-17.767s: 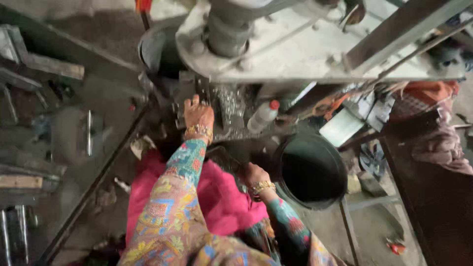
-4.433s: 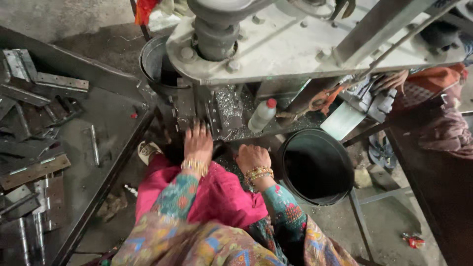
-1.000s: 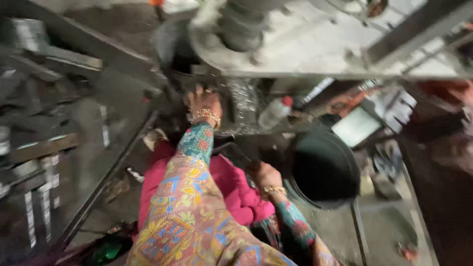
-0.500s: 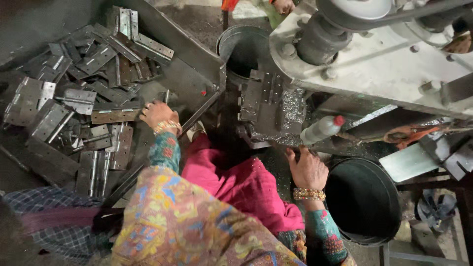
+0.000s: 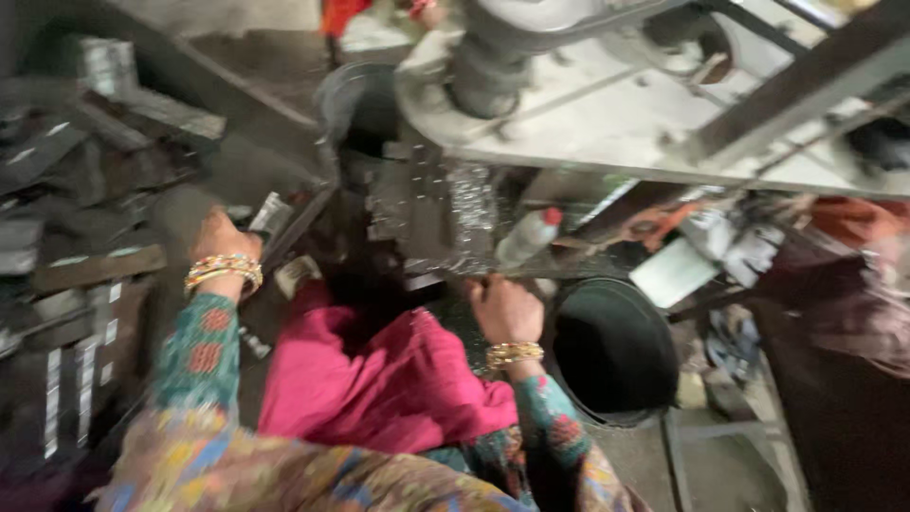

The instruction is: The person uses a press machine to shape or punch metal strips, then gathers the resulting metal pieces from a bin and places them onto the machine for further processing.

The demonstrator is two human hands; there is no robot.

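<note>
Left hand closes on a metal strip; right hand rests curled at the press. I'd grip firmly, clear of edges.

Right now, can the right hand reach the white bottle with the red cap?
Probably yes. The right hand rests just below the white bottle, and nothing visible lies between them, though the picture is blurry.

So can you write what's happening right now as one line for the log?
left hand: holding a flat metal piece by the metal pile | right hand: at machine base, grip unclear | black bucket: beside right hand
</note>
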